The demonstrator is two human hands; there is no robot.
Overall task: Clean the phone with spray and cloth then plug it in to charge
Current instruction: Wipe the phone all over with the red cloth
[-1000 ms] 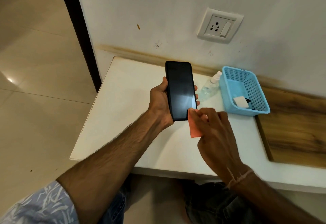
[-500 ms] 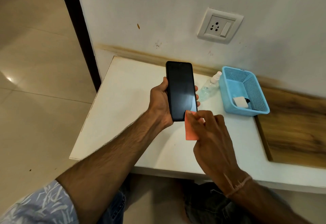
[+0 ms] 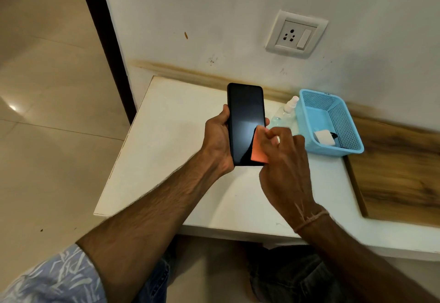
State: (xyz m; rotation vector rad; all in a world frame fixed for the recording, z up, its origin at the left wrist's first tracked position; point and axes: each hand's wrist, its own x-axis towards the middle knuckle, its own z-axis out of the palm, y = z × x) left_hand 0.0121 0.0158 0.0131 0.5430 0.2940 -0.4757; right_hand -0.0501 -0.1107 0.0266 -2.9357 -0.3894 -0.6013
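Note:
My left hand grips a black phone upright above the white table, screen dark and facing me. My right hand pinches a small orange cloth and presses it on the lower right part of the screen. A clear spray bottle with a white nozzle lies on the table just behind my right hand, next to a blue basket. Inside the basket sits a white charger block with a dark cable end beside it.
A white wall socket with a switch is on the wall above the basket. A wooden surface adjoins the table on the right. Tiled floor and a dark door frame lie to the left.
My right hand has moved the orange cloth up from below the phone's bottom corner onto the lower right of the screen. The left hand and phone stay in place.

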